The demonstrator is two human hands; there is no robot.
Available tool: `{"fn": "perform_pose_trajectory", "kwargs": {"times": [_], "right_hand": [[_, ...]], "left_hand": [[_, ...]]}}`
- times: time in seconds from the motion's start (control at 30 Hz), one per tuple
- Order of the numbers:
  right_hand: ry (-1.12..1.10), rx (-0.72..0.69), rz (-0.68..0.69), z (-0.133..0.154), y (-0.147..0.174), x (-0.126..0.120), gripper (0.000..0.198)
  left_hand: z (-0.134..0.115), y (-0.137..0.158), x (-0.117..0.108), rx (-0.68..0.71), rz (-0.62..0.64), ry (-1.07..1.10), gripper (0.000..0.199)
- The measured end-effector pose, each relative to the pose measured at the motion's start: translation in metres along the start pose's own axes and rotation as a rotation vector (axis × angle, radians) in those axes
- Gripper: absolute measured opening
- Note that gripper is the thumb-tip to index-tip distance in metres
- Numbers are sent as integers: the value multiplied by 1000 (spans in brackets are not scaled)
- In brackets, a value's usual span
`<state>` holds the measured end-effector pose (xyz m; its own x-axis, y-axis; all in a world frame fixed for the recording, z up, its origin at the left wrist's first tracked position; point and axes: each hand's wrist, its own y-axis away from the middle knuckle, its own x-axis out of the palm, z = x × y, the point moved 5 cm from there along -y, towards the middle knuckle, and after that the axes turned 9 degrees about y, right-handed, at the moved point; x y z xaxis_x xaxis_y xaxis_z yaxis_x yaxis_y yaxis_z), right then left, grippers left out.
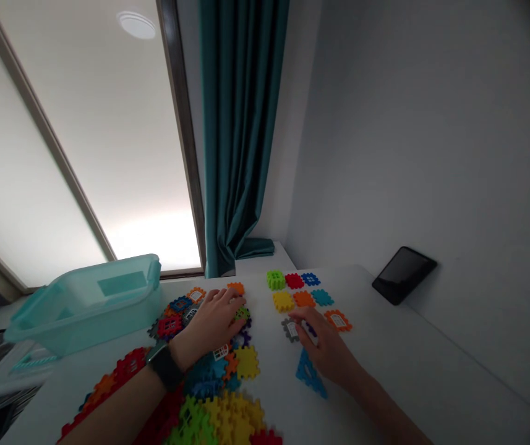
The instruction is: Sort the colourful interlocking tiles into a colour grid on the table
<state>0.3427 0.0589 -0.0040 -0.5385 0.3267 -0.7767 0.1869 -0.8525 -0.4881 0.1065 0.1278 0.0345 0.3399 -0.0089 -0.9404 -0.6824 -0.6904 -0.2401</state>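
Head view shows a grey tile [289, 328], toothed and square with a pale window panel, flat on the white table [399, 364] just below a grid of six coloured tiles [298, 289]. Right hand [327, 346] rests fingertips on it, fingers loosely spread, nothing pinched. Left hand [213, 321], fingers extended, presses on the tile pile [209, 371] beside the teal bin [93, 303].

Matt plastic tiles [227, 395], translucent smooth plastic bin [93, 303], glossy dark tablet [404, 275], pleated cloth curtain [239, 136], smooth white table [408, 371]
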Motion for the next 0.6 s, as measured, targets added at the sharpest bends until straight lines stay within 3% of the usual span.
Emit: {"fn": "perform_pose_trajectory", "kwargs": {"times": [0.27,0.37,0.47,0.6], "right_hand": [[102,-122,116,22,3,19,26],[145,-198,207,40,3,25,25],[178,-267,302,60,3,30,28],[195,-293,401,84,1,35,35]], "left_hand": [[-7,71,-21,5,-46,-6,24],[-9,92,-23,-9,-52,15,34],[-12,104,-22,-21,-74,41,40],[-12,108,-22,-15,-166,59,27]]}}
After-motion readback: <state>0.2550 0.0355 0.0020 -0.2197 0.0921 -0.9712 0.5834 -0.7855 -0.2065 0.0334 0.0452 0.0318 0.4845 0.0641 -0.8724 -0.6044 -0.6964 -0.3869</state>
